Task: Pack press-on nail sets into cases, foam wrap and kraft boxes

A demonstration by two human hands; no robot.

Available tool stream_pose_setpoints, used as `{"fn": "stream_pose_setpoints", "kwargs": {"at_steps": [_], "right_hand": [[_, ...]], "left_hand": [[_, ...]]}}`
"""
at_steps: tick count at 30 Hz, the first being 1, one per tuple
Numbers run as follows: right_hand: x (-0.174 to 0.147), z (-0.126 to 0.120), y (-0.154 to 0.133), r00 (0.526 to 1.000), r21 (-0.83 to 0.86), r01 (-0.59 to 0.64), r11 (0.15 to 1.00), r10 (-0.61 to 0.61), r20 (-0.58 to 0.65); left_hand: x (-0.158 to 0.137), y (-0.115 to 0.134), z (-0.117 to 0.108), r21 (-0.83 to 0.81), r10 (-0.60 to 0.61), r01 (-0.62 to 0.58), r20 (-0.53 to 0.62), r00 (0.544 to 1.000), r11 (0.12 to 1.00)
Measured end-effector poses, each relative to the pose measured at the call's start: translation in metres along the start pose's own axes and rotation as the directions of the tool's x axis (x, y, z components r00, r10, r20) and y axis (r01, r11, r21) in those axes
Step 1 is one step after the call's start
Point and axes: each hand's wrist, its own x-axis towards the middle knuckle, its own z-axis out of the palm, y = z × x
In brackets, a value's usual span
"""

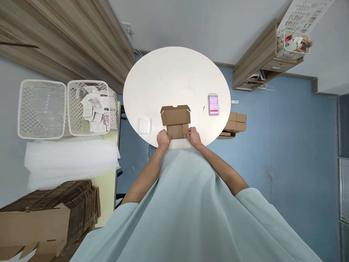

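Observation:
A brown cardboard box (176, 118) lies on the white round table (174, 72) close to my body, its lid with side flaps spread open away from me. My left hand (164, 139) grips the left side of the box with curled fingers. At the right side, my right hand (194, 137) pinches a small side flap between thumb and fingers. Left of my left hand rests a white, flat, rounded item (144, 126). Farther right on the table lies a pixelated pink rectangle (213, 104), too blurred to name.
On the left, a side table (106, 182) bears two white baskets (67, 109), one with cards, white foam sheeting (71, 156) and stacked flat cardboard (84, 207). Folded boxes (236, 122) stand on the floor at right. A wooden cabinet (256, 54) stands behind.

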Motion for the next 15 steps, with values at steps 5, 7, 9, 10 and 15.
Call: {"fn": "stream_pose_setpoints", "kwargs": {"at_steps": [5, 7, 9, 10, 15], "right_hand": [[0.005, -0.006, 0.006, 0.989, -0.008, -0.134, 0.991, 0.135, 0.068], [0.005, -0.010, 0.003, 0.986, -0.088, -0.127, 0.988, 0.136, 0.100], [0.006, -0.014, -0.003, 0.983, -0.163, -0.116, 0.980, 0.137, 0.122], [0.006, -0.015, -0.006, 0.982, -0.193, -0.113, 0.975, 0.140, 0.131], [0.014, -0.021, -0.017, 0.979, -0.261, -0.096, 0.960, 0.139, 0.151]], "left_hand": [[-0.006, 0.000, 0.003, 0.042, 0.003, -0.003, -0.009, 1.000, 0.999], [-0.007, 0.000, 0.004, 0.045, 0.007, -0.007, -0.012, 1.000, 0.999], [-0.008, -0.001, 0.004, 0.037, 0.010, -0.010, -0.012, 1.000, 0.999], [-0.008, -0.001, 0.004, 0.031, 0.010, -0.010, -0.012, 1.000, 0.999], [-0.006, -0.005, 0.002, 0.000, 0.018, -0.018, -0.021, 1.000, 1.000]]}}
